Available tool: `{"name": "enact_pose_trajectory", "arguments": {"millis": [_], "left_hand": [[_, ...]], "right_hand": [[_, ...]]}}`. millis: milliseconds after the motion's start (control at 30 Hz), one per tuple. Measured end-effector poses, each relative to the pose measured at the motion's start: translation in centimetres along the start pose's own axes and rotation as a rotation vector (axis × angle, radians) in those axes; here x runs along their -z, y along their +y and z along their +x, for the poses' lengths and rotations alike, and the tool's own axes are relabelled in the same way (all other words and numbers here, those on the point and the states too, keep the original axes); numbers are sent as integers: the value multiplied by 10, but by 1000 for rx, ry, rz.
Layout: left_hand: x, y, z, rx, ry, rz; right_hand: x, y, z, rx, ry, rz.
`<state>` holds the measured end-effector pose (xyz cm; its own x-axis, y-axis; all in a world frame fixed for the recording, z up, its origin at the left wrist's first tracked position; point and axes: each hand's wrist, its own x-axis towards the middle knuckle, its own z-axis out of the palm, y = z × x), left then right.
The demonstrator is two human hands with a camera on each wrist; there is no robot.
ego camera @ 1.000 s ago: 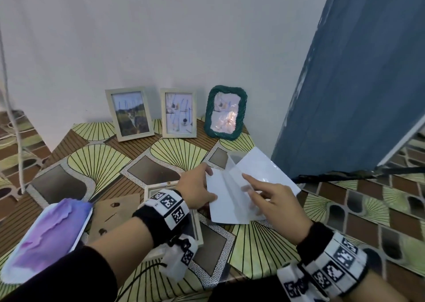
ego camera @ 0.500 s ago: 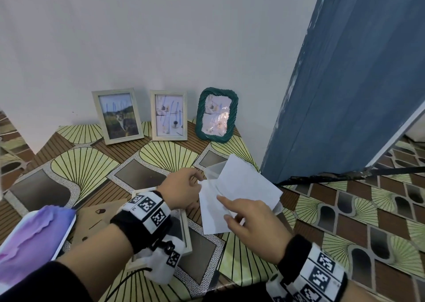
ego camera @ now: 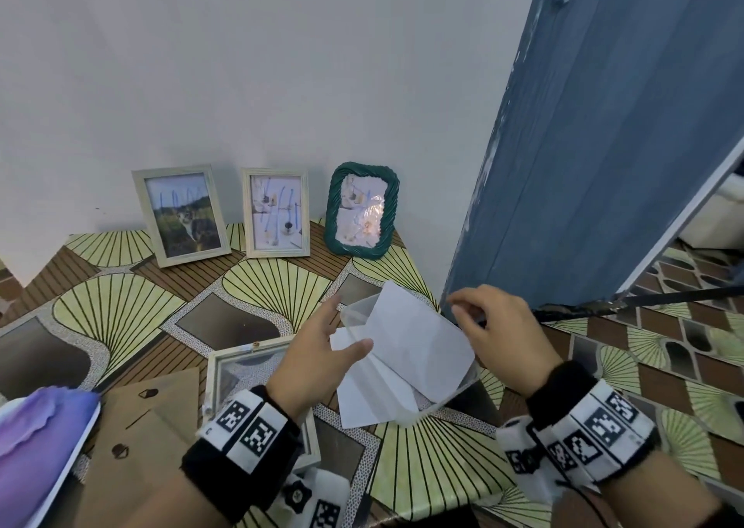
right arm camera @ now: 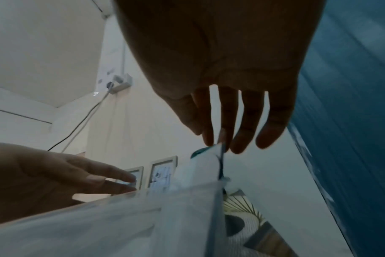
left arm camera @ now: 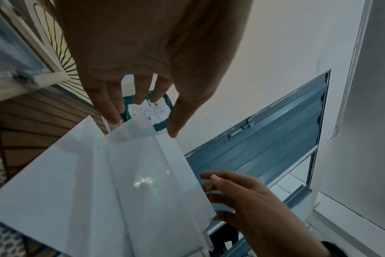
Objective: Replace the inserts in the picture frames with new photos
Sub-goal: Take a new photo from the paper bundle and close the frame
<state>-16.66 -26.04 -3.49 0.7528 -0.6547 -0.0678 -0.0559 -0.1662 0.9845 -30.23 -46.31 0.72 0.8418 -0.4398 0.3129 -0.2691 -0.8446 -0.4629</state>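
A clear plastic container stands near the table's right edge with white photo sheets leaning inside it. My left hand lies with straight fingers along the container's left side, thumb across the near rim. In the left wrist view the sheets sit just below its fingertips. My right hand pinches the container's right rim, as the left wrist view also shows. An opened pale frame lies flat by my left wrist, beside its brown backing board.
Three frames lean on the wall: a cat photo frame, a pale frame and a green frame. A purple photo lies at the lower left. A blue door stands close on the right.
My right hand left the white sheets and moved to the container's right rim. The left hand let go of the sheets and straightened along the container's left side.
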Motion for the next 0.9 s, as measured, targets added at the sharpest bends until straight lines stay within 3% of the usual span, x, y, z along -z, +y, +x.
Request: {"name": "enact_pose_trajectory", "arguments": {"millis": [200,600,900], "left_hand": [[1,-9,1,21,-16,6],[2,-8,-2,45,-50,12],[4,-5,1,-51,-14,159]], "right_hand": [[-10,14,1,-119,-165,61],[-15,12,1,-183,-75,109],[-8,-1,6,-181,-109,67]]}}
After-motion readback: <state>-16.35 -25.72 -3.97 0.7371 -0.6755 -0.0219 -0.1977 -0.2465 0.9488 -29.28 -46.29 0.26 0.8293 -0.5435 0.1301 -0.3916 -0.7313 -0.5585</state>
